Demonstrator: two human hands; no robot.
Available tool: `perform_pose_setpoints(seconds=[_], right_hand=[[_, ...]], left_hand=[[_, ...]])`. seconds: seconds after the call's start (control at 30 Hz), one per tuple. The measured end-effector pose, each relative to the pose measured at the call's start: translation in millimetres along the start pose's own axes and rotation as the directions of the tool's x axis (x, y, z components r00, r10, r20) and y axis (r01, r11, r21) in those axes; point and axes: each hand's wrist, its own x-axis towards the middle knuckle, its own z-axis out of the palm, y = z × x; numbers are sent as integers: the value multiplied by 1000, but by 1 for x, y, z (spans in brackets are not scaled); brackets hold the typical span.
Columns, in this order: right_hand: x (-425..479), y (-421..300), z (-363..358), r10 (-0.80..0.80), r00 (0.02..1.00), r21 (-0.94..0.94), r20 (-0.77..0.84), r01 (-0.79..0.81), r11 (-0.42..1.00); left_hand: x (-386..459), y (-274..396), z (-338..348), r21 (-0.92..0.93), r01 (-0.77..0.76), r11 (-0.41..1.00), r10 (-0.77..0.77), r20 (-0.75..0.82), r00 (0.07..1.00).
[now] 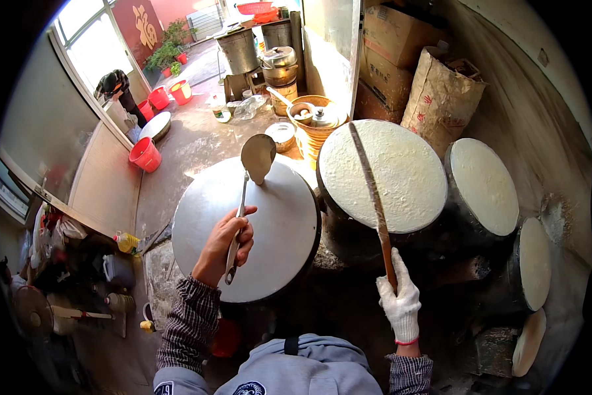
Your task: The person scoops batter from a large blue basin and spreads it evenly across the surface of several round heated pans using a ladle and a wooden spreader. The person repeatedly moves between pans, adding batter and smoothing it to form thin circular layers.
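Note:
My bare left hand [231, 242] is wrapped around the metal handle of a ladle [259, 155]. The ladle's round brownish bowl is above the far part of a large, smooth, pale-grey round surface [212, 197]; whether that is a lid or a full vat I cannot tell. In a white knit glove, my right hand [398, 296] grips the end of a long flat wooden stick [375, 197]. The stick extends away from me over a round griddle [325, 195] covered in a bumpy, pale batter-like layer [409, 168]. Whether the stick touches this layer is unclear.
Several more coated round griddles [483, 187] curve along the right wall. Beyond them stand a paper sack [439, 98] and cardboard boxes [395, 39]. A basket [311, 138] holds a pan and lid. At far left a person [120, 94] bends near red buckets [145, 155].

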Motion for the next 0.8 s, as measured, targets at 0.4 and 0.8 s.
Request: perform_pose_setpoints(seconds=[0.4, 0.8], right_hand=[[3, -20, 103, -171, 966, -785, 194, 258, 563], [8, -40, 89, -119, 989, -526, 89, 148, 837]], left_hand=[[27, -54, -45, 612, -168, 773, 227, -19, 974], [-1, -47, -90, 858, -159, 489, 441, -86, 893]])
